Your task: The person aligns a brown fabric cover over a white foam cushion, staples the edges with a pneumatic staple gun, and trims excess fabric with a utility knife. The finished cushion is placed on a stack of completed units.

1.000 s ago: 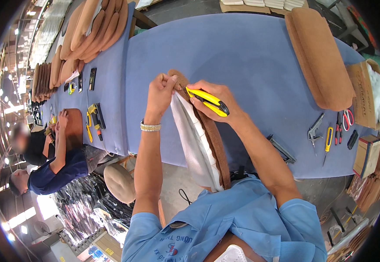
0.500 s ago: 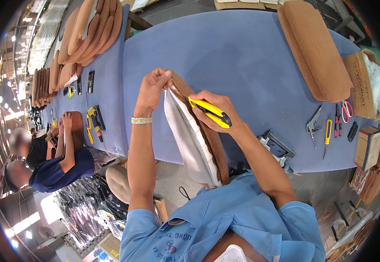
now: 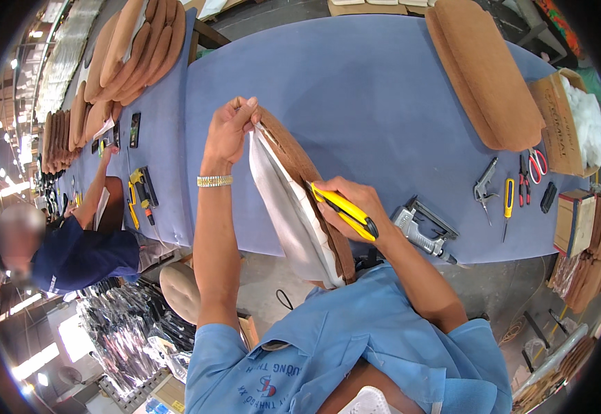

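Observation:
A padded cushion [image 3: 289,153], brown fabric on one side and whitish cloth on the other, stands on edge between my arms, its lower end against my blue shirt. My left hand [image 3: 231,131] pinches its far top corner. In my right hand [image 3: 357,203] is a yellow and black utility knife [image 3: 344,211], closed in my fingers. The knife's front end meets the cushion's edge about midway along, where brown fabric borders the white cloth. Its blade is too small to make out.
A blue table [image 3: 356,76] spreads ahead. On its right lie brown cushions [image 3: 487,76], a staple gun [image 3: 423,228], an air blow gun [image 3: 484,183], a screwdriver [image 3: 508,200], red-handled scissors [image 3: 537,165] and a carton of white stuffing [image 3: 556,124]. A co-worker [image 3: 83,255] sits left, near stacked cushions [image 3: 135,55].
My right hand has drawn the knife down the cushion's edge toward my body. My left hand keeps the top corner. At left, the co-worker's arm now reaches out over the table.

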Motion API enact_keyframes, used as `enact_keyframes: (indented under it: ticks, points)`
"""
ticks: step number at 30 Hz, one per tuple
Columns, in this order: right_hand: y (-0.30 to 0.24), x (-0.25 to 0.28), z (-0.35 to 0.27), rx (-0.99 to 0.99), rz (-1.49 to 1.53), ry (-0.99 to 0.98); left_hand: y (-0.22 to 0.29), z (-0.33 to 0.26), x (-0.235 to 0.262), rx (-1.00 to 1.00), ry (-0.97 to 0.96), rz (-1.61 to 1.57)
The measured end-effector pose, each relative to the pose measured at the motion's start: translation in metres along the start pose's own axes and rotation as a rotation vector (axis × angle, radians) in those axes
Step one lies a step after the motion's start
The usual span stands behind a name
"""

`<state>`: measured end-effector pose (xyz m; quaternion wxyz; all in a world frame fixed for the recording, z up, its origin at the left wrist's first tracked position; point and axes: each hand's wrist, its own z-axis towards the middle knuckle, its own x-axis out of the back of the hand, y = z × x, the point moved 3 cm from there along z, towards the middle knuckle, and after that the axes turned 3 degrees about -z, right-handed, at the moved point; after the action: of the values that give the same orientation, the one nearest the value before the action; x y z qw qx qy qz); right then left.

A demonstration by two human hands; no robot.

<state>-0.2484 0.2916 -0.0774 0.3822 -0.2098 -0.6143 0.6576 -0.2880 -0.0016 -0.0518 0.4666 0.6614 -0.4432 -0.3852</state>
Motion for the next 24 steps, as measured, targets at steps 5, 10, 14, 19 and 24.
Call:
enact_keyframes:
  ticks: [5,10,14,19,24]
  points:
    - [-0.01,0.006,-0.043,0.025,-0.017,0.003,0.046,-0.007,-0.045,-0.148,-0.052,0.191]
    - [-0.015,0.014,-0.075,0.01,-0.071,-0.017,0.077,-0.02,-0.076,-0.256,-0.03,0.332]
    - [-0.018,0.012,-0.079,0.014,-0.073,-0.019,0.044,-0.039,-0.06,-0.494,0.204,0.764]
    - [-0.022,0.01,-0.076,0.039,-0.057,-0.01,-0.038,-0.131,-0.091,-0.514,0.397,1.096]
    - [-0.018,0.008,-0.081,0.094,-0.085,-0.047,-0.064,-0.181,-0.122,-0.395,0.447,1.06]
